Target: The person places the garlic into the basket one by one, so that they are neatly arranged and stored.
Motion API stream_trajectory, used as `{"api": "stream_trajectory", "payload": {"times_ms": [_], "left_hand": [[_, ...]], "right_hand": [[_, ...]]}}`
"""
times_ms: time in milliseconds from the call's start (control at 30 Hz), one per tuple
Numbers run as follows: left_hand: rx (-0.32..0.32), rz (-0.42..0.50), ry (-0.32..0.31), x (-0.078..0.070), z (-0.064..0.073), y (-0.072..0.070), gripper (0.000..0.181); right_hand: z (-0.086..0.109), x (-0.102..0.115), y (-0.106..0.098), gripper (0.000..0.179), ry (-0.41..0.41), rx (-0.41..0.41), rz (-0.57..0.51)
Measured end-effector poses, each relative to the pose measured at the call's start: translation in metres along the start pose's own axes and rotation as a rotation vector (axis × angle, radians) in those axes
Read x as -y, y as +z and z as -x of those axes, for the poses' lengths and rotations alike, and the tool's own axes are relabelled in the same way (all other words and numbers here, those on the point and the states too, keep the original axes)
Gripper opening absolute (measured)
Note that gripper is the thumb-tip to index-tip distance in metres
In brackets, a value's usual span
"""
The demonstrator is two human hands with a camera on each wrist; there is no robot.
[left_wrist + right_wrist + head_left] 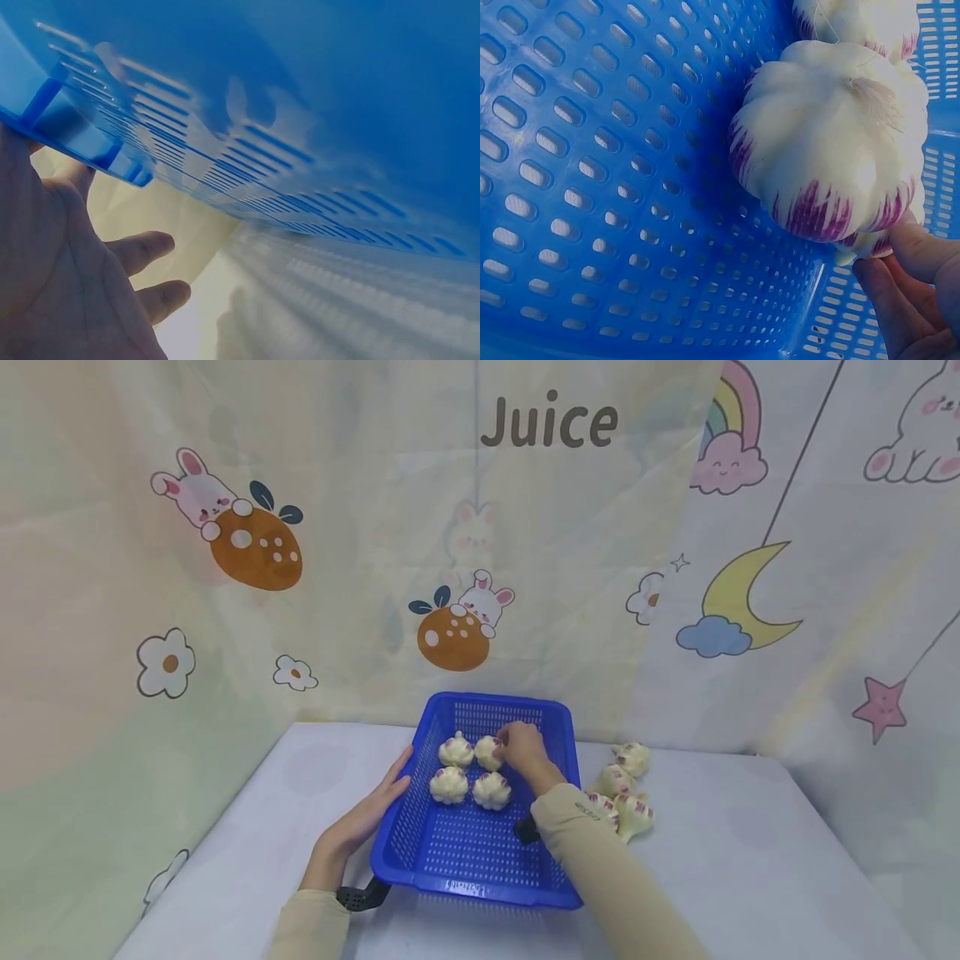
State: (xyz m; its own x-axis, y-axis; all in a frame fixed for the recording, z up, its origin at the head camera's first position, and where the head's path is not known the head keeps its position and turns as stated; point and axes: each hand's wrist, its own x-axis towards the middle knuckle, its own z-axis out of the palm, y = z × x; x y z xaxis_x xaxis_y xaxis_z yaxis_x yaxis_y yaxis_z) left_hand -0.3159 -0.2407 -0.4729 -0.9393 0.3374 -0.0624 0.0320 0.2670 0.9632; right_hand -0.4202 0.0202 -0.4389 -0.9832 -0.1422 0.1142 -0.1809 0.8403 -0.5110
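Observation:
A blue plastic basket (480, 897) with slotted walls holds several garlic bulbs (450, 785), white with purple streaks. My right hand (525, 752) reaches into it and pinches a garlic bulb (488, 752) in the back row by its right side. The right wrist view shows the thumb and fingers (892, 300) at that bulb, mostly hidden behind a nearer garlic bulb (825, 142). Along the basket's left side lies my left hand (367, 814), its fingers extended. From the left wrist, the palm (60, 262) is seen against the basket rim (75, 154), two fingers straight below it.
More garlic bulbs (633, 814) lie in a loose group on the white table (720, 843), just right of the basket. A black basket handle (527, 829) shows beside the right sleeve. Behind the table hangs a printed curtain (360, 527).

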Motion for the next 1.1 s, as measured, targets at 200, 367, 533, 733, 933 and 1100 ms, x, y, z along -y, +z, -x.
{"api": "stream_trajectory", "payload": {"times_ms": [200,367,533,733,933,1100], "left_hand": [[0.005,-0.002,-0.003,0.001,0.000,0.001,0.053],[0.007,-0.007,-0.001,0.002,0.000,0.001,0.053],[0.014,-0.011,0.002,-0.001,0.002,0.003,0.053],[0.013,-0.018,0.007,0.001,0.000,0.005,0.052],[-0.001,-0.010,0.009,0.003,-0.003,0.005,0.053],[0.001,-0.028,0.009,0.001,-0.004,0.004,0.055]], "right_hand": [[0.003,-0.002,-0.002,0.026,-0.013,0.009,-0.009],[0.004,-0.004,-0.001,0.024,-0.040,0.021,-0.004],[0.005,-0.006,-0.001,0.023,-0.039,0.040,0.010],[0.004,-0.008,-0.004,0.022,-0.045,0.041,0.024],[0.001,-0.006,-0.013,0.038,-0.045,0.043,0.031],[0.004,-0.003,-0.035,0.042,-0.048,0.012,-0.026]]}}
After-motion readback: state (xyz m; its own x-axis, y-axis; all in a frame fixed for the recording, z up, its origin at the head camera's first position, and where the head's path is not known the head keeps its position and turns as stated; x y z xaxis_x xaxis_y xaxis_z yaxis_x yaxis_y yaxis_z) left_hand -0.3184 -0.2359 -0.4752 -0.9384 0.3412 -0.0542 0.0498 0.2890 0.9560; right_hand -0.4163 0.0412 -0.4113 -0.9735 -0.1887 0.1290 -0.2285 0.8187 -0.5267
